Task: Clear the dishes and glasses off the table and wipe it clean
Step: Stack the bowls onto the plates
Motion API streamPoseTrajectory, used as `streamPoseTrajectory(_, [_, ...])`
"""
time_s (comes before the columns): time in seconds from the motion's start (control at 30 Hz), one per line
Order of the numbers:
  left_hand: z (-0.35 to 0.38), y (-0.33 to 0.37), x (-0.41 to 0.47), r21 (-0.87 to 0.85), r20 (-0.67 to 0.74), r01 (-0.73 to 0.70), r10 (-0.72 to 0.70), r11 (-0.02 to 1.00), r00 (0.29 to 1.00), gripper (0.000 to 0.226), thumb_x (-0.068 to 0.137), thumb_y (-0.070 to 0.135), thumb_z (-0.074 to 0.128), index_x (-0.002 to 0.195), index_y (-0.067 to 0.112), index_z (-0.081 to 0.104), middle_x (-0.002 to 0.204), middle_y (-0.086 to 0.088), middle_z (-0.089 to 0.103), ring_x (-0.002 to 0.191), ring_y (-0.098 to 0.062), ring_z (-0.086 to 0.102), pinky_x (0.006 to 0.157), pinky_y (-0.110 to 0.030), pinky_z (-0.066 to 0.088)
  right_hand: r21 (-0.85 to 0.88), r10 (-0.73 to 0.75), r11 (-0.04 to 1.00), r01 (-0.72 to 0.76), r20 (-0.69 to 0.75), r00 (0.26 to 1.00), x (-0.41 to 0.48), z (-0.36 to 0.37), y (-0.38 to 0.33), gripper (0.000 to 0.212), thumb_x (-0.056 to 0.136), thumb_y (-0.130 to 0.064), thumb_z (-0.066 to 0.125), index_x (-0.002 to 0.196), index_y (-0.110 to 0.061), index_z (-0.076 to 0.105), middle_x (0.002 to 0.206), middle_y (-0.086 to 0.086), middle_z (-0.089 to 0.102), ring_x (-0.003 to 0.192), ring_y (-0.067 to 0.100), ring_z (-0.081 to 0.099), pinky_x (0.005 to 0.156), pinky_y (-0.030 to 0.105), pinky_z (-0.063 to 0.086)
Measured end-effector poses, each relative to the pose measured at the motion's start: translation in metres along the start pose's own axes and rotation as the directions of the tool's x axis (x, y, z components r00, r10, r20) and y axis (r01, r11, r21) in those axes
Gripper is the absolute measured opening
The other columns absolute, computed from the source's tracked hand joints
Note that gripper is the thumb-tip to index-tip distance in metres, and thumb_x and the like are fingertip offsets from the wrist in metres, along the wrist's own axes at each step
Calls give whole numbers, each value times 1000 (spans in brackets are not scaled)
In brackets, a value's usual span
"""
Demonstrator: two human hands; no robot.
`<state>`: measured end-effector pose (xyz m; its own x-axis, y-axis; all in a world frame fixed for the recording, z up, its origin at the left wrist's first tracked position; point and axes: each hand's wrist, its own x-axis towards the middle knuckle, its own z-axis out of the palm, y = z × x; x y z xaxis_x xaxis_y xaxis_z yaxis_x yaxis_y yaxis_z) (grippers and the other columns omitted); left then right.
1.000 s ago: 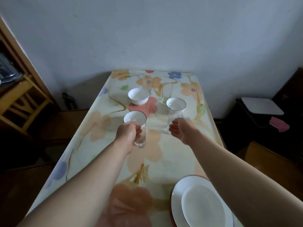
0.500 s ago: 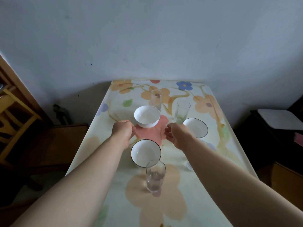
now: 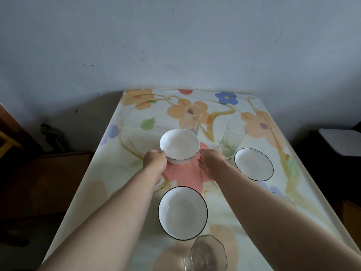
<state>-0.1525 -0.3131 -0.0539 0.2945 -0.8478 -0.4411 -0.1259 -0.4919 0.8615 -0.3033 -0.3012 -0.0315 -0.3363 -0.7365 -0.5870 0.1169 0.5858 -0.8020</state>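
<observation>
Three white bowls with dark rims stand on the floral table [image 3: 125, 137]. My left hand [image 3: 155, 162] grips the left rim of the far bowl [image 3: 179, 146]. My right hand [image 3: 212, 165] sits at that bowl's right side, its thumb at the rim and its fingers loosely curled, holding nothing. The near bowl [image 3: 182, 213] lies between my forearms and the right bowl [image 3: 254, 164] is beyond my right wrist. Two clear glasses, one [image 3: 192, 119] behind the far bowl and one [image 3: 231, 139] to its right, stand further back. A third glass [image 3: 208, 255] is at the bottom edge.
The table's far end meets a pale wall [image 3: 175, 45]. Dark wooden furniture [image 3: 45, 182] stands to the left. To the right there is a dark stand with a white top [image 3: 340, 139].
My view has moved closer over the table. My left hand has taken hold of the far bowl's rim and my right hand has come in beside that bowl.
</observation>
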Motion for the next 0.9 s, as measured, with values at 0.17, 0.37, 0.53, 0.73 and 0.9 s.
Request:
streamPoseTrajectory(0.17, [9,-5,26,64,15,-12,11,998,1000,35,95,21,44,125,3,52,122,-18,59,104,-35,58,77,-34,43,-93,-71,993,75,46,996,29,11,5,26,94,-11,47,72,-24,47,72,-3,46,62,12,44,61,27,41])
streamPoseTrajectory(0.37, [18,-14,42,-40,121,-3,8,999,993,24,88,13,42,103,22,58,105,-5,65,96,-28,62,92,-43,53,-86,-77,993,81,44,996,42,19,14,24,91,2,39,72,-9,48,65,6,41,56,17,39,56,29,35])
streamPoseTrajectory(0.53, [13,1,20,-140,162,-19,42,990,986,31,86,1,38,96,22,58,99,-5,63,94,-29,61,91,-44,54,-34,-110,993,111,33,993,33,16,13,34,85,10,31,79,-11,56,74,8,48,61,20,42,67,34,40])
streamPoseTrajectory(0.73, [-4,31,-31,-215,121,-114,142,970,982,31,86,3,40,83,27,59,91,2,62,89,-25,59,88,-43,53,64,-179,982,179,0,984,-8,-4,-6,21,85,4,39,72,-8,52,70,8,47,64,19,48,73,35,48])
streamPoseTrajectory(0.9, [-16,54,-103,-330,89,-157,196,931,977,27,87,8,41,82,25,62,98,-5,63,91,-26,59,82,-39,53,203,-217,956,214,-7,976,-67,-36,-20,13,82,2,45,83,-7,54,74,7,55,66,21,55,84,43,56])
